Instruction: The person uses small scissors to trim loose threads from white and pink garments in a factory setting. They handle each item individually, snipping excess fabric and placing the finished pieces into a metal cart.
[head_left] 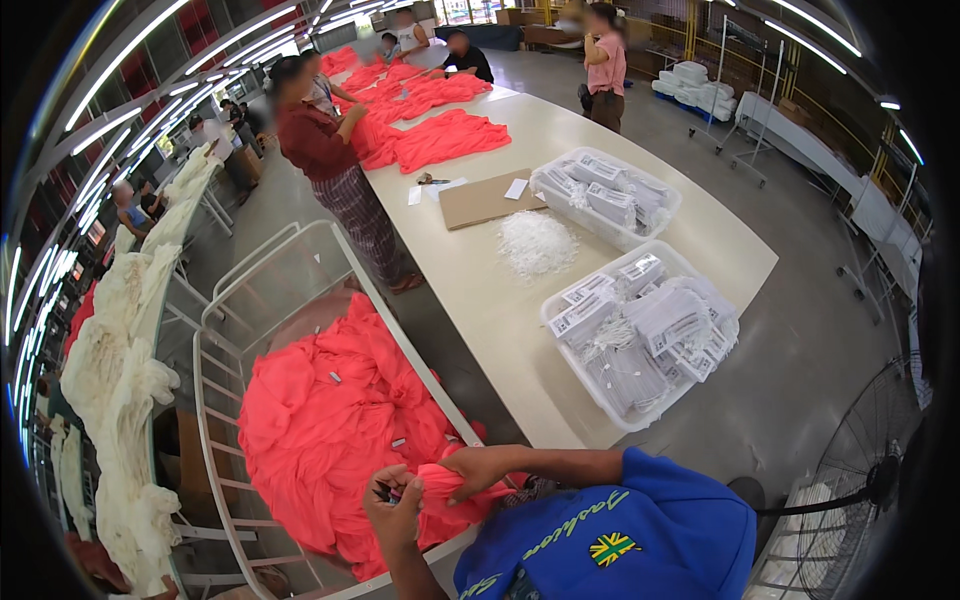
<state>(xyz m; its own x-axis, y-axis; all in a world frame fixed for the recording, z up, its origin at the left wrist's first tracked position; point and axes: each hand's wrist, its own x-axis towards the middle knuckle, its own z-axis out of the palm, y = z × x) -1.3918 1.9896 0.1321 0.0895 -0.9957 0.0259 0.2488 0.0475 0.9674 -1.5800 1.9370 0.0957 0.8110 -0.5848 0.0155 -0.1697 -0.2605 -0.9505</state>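
At the lower middle, beside the cart, my right hand [475, 470] is closed on a gathered piece of coral-red cloth [445, 500]. My left hand [397, 508] is just left of it, fingers curled round a small dark thing with a pale part, too small to name. The gathered cloth lies between both hands and hangs toward a large heap of the same coral cloth [320, 430]. That heap fills a white-railed cart [235, 480]. Small grey tags [335, 378] show on the heap.
A long pale table [490, 350] holds two clear plastic bins [635, 425] of white tags, a pile of clear plastic bits [538, 243], a cardboard sheet [485, 203] and more coral cloth [450, 140]. A person in dark red [315, 140] stands beside it. A fan [860, 480] is at right.
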